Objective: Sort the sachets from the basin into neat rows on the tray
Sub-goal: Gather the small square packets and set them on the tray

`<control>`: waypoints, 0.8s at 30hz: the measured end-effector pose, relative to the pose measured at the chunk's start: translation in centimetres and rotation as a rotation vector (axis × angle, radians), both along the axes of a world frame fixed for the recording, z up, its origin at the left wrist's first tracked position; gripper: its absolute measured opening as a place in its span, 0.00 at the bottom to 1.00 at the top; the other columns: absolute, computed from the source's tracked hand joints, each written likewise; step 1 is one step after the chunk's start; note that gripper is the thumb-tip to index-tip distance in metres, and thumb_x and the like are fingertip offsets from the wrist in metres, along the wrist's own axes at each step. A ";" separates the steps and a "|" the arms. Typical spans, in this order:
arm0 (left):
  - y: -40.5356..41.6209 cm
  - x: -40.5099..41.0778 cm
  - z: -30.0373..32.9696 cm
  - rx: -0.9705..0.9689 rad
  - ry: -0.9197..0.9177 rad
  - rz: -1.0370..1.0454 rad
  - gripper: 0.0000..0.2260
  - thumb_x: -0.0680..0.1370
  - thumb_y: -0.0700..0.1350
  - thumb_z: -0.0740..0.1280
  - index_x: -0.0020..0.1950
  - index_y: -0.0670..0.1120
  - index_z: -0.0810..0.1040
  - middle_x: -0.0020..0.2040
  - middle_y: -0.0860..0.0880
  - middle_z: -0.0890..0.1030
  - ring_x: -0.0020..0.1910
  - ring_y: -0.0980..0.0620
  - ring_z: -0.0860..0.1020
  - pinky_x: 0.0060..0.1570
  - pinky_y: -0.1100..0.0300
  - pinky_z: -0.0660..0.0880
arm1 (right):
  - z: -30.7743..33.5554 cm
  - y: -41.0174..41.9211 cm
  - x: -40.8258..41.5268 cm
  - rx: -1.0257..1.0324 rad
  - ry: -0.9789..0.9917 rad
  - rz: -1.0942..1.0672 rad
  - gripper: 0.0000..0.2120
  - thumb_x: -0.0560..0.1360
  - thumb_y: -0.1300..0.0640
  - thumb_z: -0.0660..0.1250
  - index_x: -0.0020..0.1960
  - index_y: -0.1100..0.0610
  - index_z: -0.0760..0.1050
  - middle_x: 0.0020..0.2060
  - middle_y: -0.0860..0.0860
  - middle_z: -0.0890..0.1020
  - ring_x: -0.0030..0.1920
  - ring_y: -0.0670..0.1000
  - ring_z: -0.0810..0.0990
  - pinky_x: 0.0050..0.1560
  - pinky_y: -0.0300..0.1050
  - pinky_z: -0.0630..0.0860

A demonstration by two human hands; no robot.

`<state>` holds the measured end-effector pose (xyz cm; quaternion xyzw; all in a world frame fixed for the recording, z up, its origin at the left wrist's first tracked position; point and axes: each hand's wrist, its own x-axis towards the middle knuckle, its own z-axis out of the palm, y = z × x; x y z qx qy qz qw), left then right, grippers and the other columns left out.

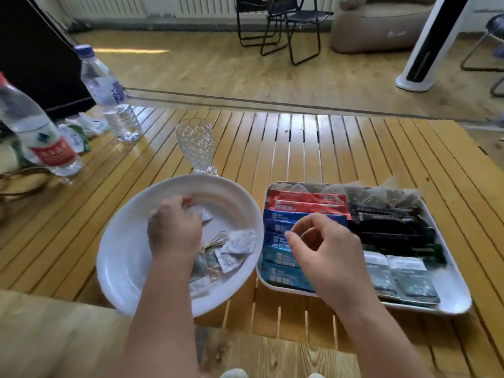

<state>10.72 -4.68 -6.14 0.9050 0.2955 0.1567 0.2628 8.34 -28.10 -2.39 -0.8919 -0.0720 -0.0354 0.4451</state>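
Note:
A round white basin (120,263) sits on the slatted wooden table, holding a few small white sachets (238,242) and some thin tangled strings. My left hand (174,227) reaches into the basin, and its fingers curl around a white sachet (197,211) near the far side. To the right, a white rectangular tray (452,293) holds rows of red sachets (305,201), blue sachets (278,236), black sachets (392,233) and pale square packets (403,276). My right hand (324,252) hovers over the blue rows, fingers loosely curled, holding nothing that I can see.
A cut-glass goblet (197,144) stands just behind the basin. Two plastic water bottles (109,91) stand at the table's left, beside crumpled wrappers (79,132). Folding chairs, a beanbag and a white tower fan stand on the floor beyond.

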 end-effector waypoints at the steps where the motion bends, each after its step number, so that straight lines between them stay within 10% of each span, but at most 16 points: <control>1: 0.4 0.1 -0.6 0.005 0.122 -0.047 0.18 0.71 0.49 0.71 0.60 0.50 0.79 0.55 0.46 0.82 0.56 0.40 0.77 0.56 0.48 0.75 | -0.1 0.8 -0.2 0.002 0.001 0.026 0.04 0.74 0.51 0.70 0.42 0.47 0.76 0.32 0.42 0.79 0.37 0.39 0.79 0.35 0.30 0.75; 4: 0.8 0.6 -1.4 0.014 0.204 -0.083 0.19 0.69 0.50 0.72 0.59 0.51 0.80 0.53 0.47 0.82 0.54 0.41 0.77 0.54 0.48 0.76 | -0.4 2.6 -0.3 -0.029 -0.007 0.110 0.01 0.75 0.51 0.70 0.45 0.48 0.78 0.35 0.41 0.80 0.37 0.40 0.79 0.38 0.34 0.78; 11: -1.0 0.0 1.0 -0.015 -0.263 0.052 0.10 0.80 0.45 0.63 0.49 0.43 0.83 0.40 0.43 0.84 0.41 0.42 0.80 0.41 0.55 0.74 | -0.8 3.4 -0.4 -0.003 -0.022 0.209 0.02 0.76 0.53 0.69 0.48 0.48 0.79 0.38 0.41 0.81 0.41 0.40 0.80 0.42 0.34 0.78; 14: -3.1 -0.7 3.9 -0.445 -0.470 0.000 0.10 0.81 0.44 0.63 0.56 0.42 0.82 0.45 0.50 0.83 0.47 0.50 0.81 0.47 0.59 0.76 | 0.0 2.7 0.1 0.235 0.078 0.135 0.06 0.76 0.54 0.69 0.53 0.48 0.78 0.41 0.43 0.83 0.43 0.39 0.81 0.40 0.31 0.76; 17: -6.7 -1.2 6.0 -0.945 -0.404 -0.149 0.11 0.82 0.47 0.60 0.49 0.45 0.80 0.41 0.50 0.84 0.45 0.55 0.83 0.43 0.66 0.78 | 1.2 1.8 0.6 0.521 0.216 0.070 0.06 0.76 0.54 0.68 0.53 0.48 0.78 0.42 0.46 0.84 0.43 0.39 0.82 0.40 0.30 0.76; 24: -11.2 -1.0 5.7 -0.990 -0.153 -0.573 0.09 0.79 0.46 0.63 0.53 0.49 0.82 0.46 0.48 0.86 0.48 0.51 0.84 0.48 0.54 0.80 | 1.6 -1.7 1.2 0.711 0.310 -0.006 0.05 0.75 0.54 0.69 0.49 0.52 0.81 0.38 0.46 0.85 0.38 0.42 0.81 0.37 0.32 0.75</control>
